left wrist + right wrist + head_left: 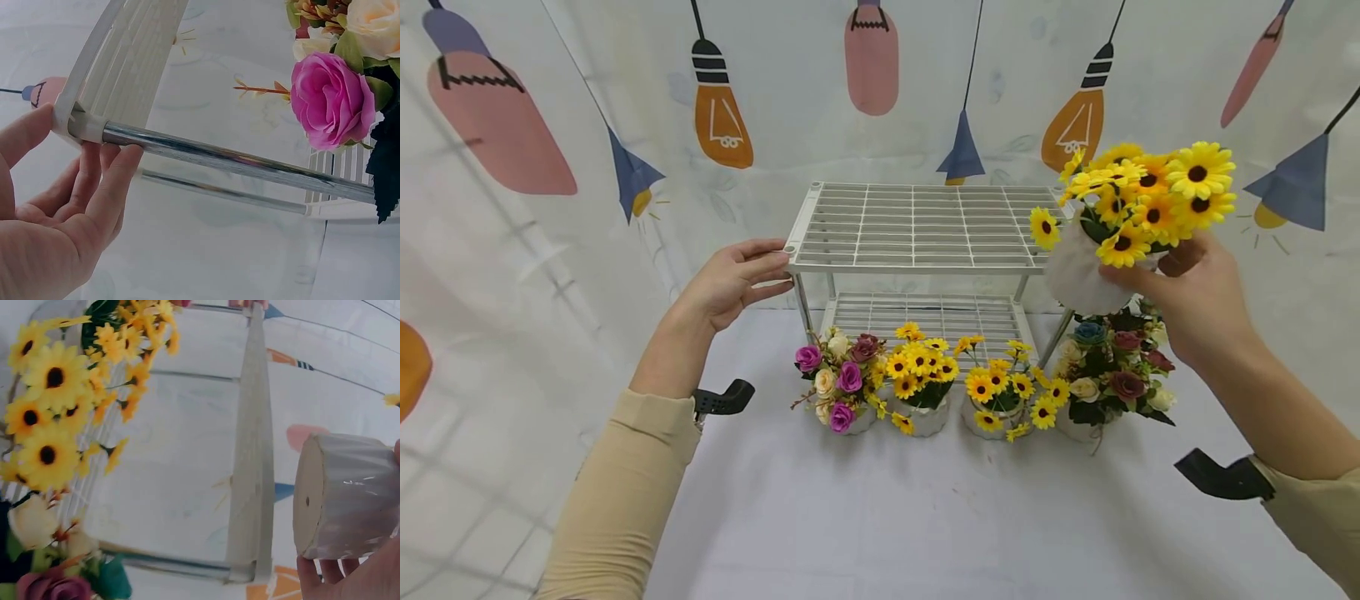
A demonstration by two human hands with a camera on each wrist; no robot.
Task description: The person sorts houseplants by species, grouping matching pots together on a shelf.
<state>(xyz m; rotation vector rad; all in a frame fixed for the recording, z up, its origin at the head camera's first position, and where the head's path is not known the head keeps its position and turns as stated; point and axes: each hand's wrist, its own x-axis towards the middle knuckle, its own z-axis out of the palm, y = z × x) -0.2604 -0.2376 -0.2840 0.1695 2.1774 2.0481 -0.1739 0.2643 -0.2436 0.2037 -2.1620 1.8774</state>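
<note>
My right hand (1202,292) grips a white pot (1078,271) of yellow artificial sunflowers (1153,215), raised at the right end of a white two-tier wire rack (913,269). The right wrist view shows the underside of this pot (307,500), with a small hole in it, and fingers round its side. At the rack's upper left corner, my left hand (733,279) holds the top shelf; in the left wrist view the thumb lies on the corner (75,122) and the fingertips meet the underside beside the metal post (237,159).
Along the rack's front stand a pot of purple and cream roses (842,382), two pots of small sunflowers (917,375) (1000,392), and a pot of dark red and cream roses (1112,375). A patterned cloth (790,100) hangs behind; a white cloth (910,517) covers the table.
</note>
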